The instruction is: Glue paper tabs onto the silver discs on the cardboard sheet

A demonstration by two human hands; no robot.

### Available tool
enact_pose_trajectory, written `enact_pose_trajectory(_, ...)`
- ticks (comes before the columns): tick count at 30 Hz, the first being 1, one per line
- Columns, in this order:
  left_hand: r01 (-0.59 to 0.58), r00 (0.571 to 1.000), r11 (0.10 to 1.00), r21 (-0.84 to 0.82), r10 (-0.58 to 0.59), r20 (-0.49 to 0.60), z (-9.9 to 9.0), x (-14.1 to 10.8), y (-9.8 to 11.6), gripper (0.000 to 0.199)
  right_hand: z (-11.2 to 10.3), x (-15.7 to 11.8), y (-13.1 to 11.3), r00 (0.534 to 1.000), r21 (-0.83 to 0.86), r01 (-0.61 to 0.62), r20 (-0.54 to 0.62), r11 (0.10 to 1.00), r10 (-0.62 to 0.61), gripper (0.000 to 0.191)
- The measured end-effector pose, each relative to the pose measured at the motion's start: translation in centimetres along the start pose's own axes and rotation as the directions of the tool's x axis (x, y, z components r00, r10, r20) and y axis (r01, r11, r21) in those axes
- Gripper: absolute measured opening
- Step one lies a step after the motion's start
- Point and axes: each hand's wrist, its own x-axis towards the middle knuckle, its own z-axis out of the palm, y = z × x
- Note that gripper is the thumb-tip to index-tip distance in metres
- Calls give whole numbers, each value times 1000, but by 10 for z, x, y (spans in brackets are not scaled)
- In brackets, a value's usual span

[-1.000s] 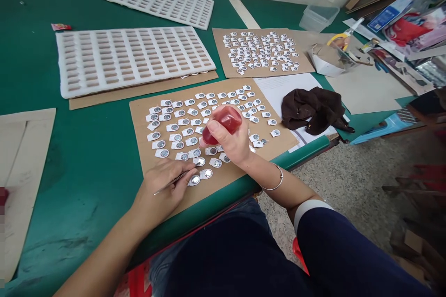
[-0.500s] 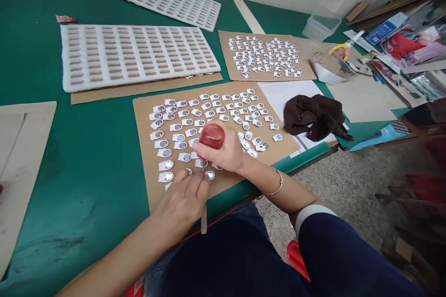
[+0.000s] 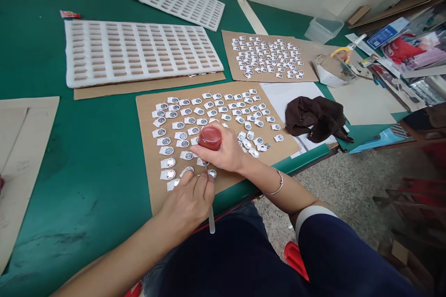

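My right hand point(image 3: 226, 151) is wrapped round a reddish squeeze bottle point(image 3: 210, 138), base up, its thin tip pointing down at a small round badge piece on a white tab point(image 3: 202, 162). Close below, my left hand point(image 3: 191, 197) has its fingers closed on a slim, flat, pale tool point(image 3: 212, 222). That tool's rounded end sticks out toward my body; its other end is hidden by the fingers. Both hands are over a brown cardboard sheet point(image 3: 155, 199), on which many similar silver-and-dark round pieces with white tabs lie in loose rows.
Behind lie two white slotted foam trays point(image 3: 142, 51) and a second cardboard point(image 3: 228, 37) covered with like pieces. To the right are a dark brown cloth point(image 3: 313, 118), white paper point(image 3: 273, 89), a clear container point(image 3: 324, 29) and yellow-handled scissors point(image 3: 343, 50). The green table's front edge point(image 3: 296, 163) runs below my right forearm.
The view has shifted slightly. The squeeze bottle is a little lower and nearer my left hand. My left hand still holds the flat tool, whose end has moved slightly right.
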Motion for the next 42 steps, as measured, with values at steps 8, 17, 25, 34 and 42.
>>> enact_pose_trajectory(8, 12, 999, 1000, -24, -13, -32, 0, 3, -2, 24, 0, 0, 2, 1000, 44, 20, -4, 999, -20, 28)
enact_pose_trajectory(17, -30, 999, 999, 17, 30, -24, 0, 2, -2, 20, 0, 0, 1, 1000, 25, 13, 2, 1000, -13, 28)
enact_pose_trajectory(25, -21, 1000, 1000, 0, 21, -19, 1, 1, -2, 20, -2, 0, 0, 1000, 9, -19, 9, 1000, 19, 27)
enact_pose_trajectory(34, -30, 999, 999, -23, 29, -18, 0, 2, -2, 22, 0, 0, 2, 1000, 3, -15, -4, 1000, 15, 30)
enact_pose_trajectory(42, -29, 999, 1000, -12, 29, -24, -1, 3, -3, 20, 1, 1, 6, 1000, 3, 0, -31, 1000, 0, 32)
